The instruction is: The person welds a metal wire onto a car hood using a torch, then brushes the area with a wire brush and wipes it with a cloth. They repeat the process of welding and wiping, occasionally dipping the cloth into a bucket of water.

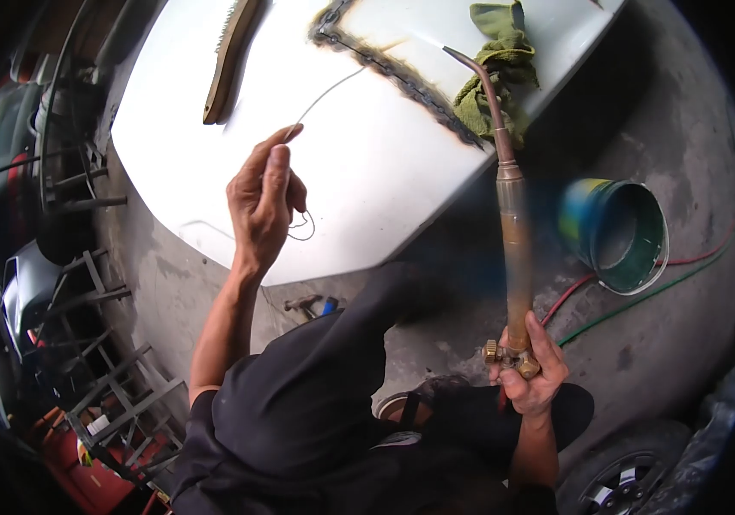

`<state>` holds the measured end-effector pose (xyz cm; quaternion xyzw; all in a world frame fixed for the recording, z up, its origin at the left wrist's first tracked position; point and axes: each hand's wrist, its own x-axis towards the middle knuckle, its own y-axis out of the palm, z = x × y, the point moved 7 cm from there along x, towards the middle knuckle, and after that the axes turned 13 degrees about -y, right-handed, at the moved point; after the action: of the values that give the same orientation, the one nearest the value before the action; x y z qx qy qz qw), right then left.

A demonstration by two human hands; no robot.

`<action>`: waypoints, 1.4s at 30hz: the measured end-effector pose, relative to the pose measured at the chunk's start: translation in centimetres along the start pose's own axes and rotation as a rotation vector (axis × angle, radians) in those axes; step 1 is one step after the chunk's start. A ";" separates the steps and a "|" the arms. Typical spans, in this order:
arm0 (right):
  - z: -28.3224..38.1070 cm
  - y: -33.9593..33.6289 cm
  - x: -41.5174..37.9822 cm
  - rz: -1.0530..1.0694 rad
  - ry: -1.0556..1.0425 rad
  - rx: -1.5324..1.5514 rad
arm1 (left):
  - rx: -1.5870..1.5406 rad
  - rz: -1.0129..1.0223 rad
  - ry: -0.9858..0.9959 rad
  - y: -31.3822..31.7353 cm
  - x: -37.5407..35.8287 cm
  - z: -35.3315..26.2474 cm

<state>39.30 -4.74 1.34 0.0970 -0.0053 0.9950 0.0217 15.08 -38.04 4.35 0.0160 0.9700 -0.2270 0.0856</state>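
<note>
Pinched in my left hand [266, 202] is a thin wire [326, 92], whose far end reaches the scorched seam; its other end curls below the palm. My right hand [532, 367] grips the valve end of a brass gas torch [514, 249]. The torch's bent copper tip [468, 60] points up and left, above the panel near the seam. A dark, bumpy seam [410, 84] with brown burn marks crosses the white panel [359, 189]. Beside the tip, a crumpled green cloth [498, 69] lies on the panel.
A wooden-handled wire brush [232, 64] rests on the panel. On the floor at right stands or lies a green bucket [632, 239], near red and green hoses [634, 300]. A hammer [302, 304] lies below the panel. Metal frames [118, 386] are at left, a wheel [625, 481] at lower right.
</note>
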 end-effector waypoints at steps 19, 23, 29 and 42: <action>-2.8 2.1 1.1 0.047 0.152 0.092 | -0.040 -0.035 -0.009 0.3 0.3 1.6; -3.0 2.2 1.4 0.056 0.135 0.085 | -0.032 -0.029 -0.007 0.4 0.3 1.7; -3.2 2.3 1.4 0.051 0.163 0.096 | -0.031 -0.022 0.001 0.5 0.5 2.2; -3.4 2.2 1.5 0.052 0.166 0.091 | -0.015 -0.031 0.002 0.4 0.5 1.9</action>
<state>37.11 -6.83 -1.69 0.0150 0.0391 0.9991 -0.0084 14.93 -38.54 2.39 0.0007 0.9719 -0.2212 0.0810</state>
